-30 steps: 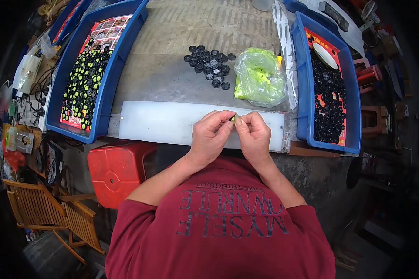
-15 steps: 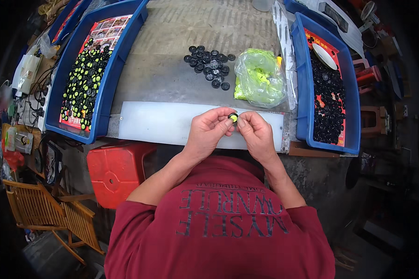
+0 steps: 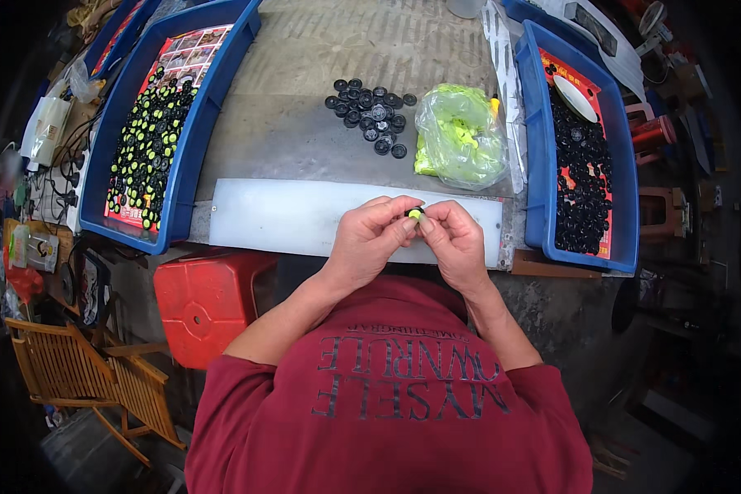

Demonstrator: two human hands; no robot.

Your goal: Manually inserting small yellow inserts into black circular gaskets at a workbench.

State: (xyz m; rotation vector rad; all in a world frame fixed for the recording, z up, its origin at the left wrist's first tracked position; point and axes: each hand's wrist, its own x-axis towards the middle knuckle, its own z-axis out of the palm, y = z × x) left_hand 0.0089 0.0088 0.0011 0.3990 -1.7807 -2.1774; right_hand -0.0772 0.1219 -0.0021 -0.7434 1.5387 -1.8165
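Observation:
Over the white board [image 3: 288, 218] at the table's near edge, my two hands meet around a small black round part with a yellow-green centre [image 3: 415, 214]. My left hand [image 3: 373, 237] pinches it between thumb and fingers. From the other side, my right hand [image 3: 455, 241] presses thumb and forefinger against it. Fingertips cover much of the part. Beyond the board lies a loose pile of black round parts [image 3: 372, 114]. To its right is a clear plastic bag [image 3: 461, 140] holding bright yellow-green pieces.
On the left stands a blue tray [image 3: 191, 156] of black parts with yellow-green centres. Another blue tray [image 3: 538, 165] on the right contains black parts and a white oval dish [image 3: 575, 99]. A red stool [image 3: 202, 309] and a wooden folding chair [image 3: 99, 370] are at the lower left.
My fingers have closed further over the small part, and less of its black rim shows. My right fingertips have shifted slightly upon it. The pile, bag and trays look unchanged.

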